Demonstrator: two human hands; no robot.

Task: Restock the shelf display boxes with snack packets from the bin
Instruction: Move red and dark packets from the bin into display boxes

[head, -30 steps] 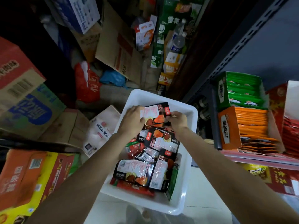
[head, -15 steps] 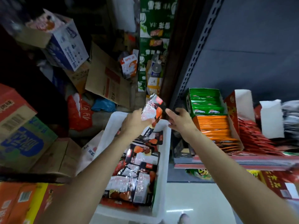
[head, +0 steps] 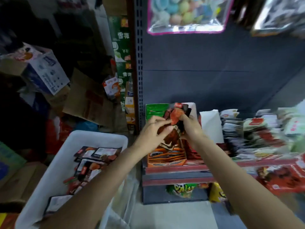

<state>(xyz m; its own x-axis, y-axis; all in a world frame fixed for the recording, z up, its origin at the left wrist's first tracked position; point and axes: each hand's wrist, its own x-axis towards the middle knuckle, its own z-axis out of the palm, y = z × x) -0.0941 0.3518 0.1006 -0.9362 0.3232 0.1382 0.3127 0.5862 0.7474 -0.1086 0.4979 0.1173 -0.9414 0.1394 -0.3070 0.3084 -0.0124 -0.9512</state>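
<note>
Both hands hold a small bunch of black-and-orange snack packets (head: 177, 116) over the shelf's display boxes. My left hand (head: 152, 134) grips the bunch from the left, and my right hand (head: 191, 128) grips it from the right. Below them stands an orange display box (head: 166, 158) with orange packets, and behind it a green display box (head: 154, 110). The white bin (head: 92, 138) sits low on the left and holds several more black, white and red packets (head: 97, 154). The view is motion-blurred.
A dark perforated shelf upright (head: 139, 63) rises just left of the boxes. Red and white display boxes (head: 210, 123) and piled packets (head: 257, 129) fill the shelf to the right. Cardboard cartons (head: 44, 70) crowd the floor at left. Bagged goods (head: 186, 15) hang above.
Both hands lifted the packets out of the bin and carried them right, over the orange and green boxes. The view swung right and up toward the shelf.
</note>
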